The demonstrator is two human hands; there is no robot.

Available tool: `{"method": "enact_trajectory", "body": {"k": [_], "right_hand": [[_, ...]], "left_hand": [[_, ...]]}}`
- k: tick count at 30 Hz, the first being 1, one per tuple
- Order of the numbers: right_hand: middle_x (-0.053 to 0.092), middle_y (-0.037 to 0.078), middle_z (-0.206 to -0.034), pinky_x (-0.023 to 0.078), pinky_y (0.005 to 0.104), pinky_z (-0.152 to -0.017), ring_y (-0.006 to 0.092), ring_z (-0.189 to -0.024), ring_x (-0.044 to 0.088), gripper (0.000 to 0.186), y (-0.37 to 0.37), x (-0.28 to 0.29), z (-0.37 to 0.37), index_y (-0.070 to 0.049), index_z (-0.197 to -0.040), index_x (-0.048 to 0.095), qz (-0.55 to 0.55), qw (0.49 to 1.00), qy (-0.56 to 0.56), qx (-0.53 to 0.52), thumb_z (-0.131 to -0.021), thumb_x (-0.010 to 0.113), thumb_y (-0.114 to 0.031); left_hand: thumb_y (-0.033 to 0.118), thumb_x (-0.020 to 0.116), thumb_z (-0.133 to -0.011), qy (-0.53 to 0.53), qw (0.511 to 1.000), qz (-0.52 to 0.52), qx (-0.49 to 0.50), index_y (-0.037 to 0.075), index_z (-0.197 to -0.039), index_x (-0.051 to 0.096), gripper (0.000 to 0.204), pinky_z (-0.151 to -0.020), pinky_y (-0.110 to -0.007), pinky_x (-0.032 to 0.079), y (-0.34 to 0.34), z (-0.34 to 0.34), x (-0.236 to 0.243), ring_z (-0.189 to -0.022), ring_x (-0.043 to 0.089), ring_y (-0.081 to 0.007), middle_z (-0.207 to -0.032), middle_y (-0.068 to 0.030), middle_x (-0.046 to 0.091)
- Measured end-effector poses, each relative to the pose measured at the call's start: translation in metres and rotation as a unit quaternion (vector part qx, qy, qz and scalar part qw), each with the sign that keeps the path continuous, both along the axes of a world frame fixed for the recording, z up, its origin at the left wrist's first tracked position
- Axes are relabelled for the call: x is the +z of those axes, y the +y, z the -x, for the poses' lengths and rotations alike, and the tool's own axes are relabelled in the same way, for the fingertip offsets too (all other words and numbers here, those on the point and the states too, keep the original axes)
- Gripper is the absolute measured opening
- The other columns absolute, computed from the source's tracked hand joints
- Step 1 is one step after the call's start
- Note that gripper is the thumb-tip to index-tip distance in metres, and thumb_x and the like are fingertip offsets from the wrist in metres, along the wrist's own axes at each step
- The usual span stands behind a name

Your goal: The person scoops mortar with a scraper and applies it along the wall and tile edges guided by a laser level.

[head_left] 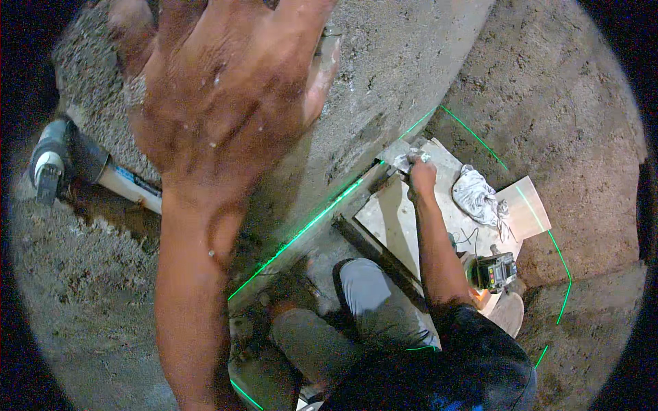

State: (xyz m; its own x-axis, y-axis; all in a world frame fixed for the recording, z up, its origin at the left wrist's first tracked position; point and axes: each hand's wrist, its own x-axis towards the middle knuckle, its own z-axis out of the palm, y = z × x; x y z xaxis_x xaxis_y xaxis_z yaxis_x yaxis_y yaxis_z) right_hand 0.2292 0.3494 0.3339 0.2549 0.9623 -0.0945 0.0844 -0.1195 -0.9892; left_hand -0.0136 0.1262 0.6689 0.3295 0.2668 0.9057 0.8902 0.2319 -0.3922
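Close to the camera, my left hand (219, 96) is stretched out with its back toward me, over the rough grey concrete. The fingers are spread, and the top edge cuts off their tips. A pale patch shows beside its thumb; I cannot make out what it is. Farther off, my right hand (423, 177) is closed around what looks like a small trowel (393, 156) with a flat grey blade and whitish smears. It is at the far edge of a pale tile or board (389, 222), beside the foot of the concrete wall (404, 61).
A crumpled white cloth (476, 195) lies on the pale board. A smaller beige tile (524, 207) sits beside it. Right of my forearm stands a laser level (495, 272). Green laser lines cross the wall foot and ground. A white pipe (130, 188) with a grey elbow (58, 144) protrudes at left.
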Motion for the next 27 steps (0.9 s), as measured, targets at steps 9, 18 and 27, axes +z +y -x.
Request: {"method": "enact_trajectory", "body": {"k": [9, 18, 27], "right_hand": [[0.061, 0.007, -0.075, 0.048, 0.0326, -0.046, 0.0166, -0.058, 0.057, 0.02, -0.003, -0.015, 0.005, -0.002, -0.087, 0.06, -0.053, 0.997, -0.051, -0.01, -0.092, 0.053, -0.02], [0.063, 0.007, -0.074, 0.049, 0.0332, -0.052, 0.0159, -0.061, 0.057, 0.021, -0.008, -0.026, 0.02, 0.002, -0.091, 0.066, -0.087, 0.996, -0.014, 0.02, -0.089, 0.054, -0.016], [0.067, 0.024, -0.091, 0.049, 0.044, -0.078, 0.0336, -0.084, 0.065, 0.029, -0.054, -0.011, 0.051, 0.009, -0.102, 0.06, -0.104, 0.99, -0.099, 0.01, -0.087, 0.057, -0.016]], "left_hand": [[0.019, 0.08, -0.068, 0.006, 1.0, 0.01, 0.016, 0.009, -0.105, 0.069, 0.04, -0.116, -0.054, 0.025, -0.006, -0.006, 0.004, -0.129, 0.046, -0.033, -0.13, -0.0145, 0.057], [0.017, 0.079, -0.068, 0.011, 0.995, 0.046, 0.088, 0.007, -0.102, 0.07, 0.036, -0.118, -0.056, 0.023, -0.009, -0.01, 0.005, -0.132, 0.045, -0.0332, -0.13, -0.017, 0.056], [0.02, 0.076, -0.068, -0.039, 0.965, -0.082, -0.245, 0.007, -0.099, 0.069, 0.034, -0.118, -0.056, 0.023, 0.015, 0.001, 0.008, -0.13, 0.046, -0.0332, -0.128, -0.0163, 0.057]]}}
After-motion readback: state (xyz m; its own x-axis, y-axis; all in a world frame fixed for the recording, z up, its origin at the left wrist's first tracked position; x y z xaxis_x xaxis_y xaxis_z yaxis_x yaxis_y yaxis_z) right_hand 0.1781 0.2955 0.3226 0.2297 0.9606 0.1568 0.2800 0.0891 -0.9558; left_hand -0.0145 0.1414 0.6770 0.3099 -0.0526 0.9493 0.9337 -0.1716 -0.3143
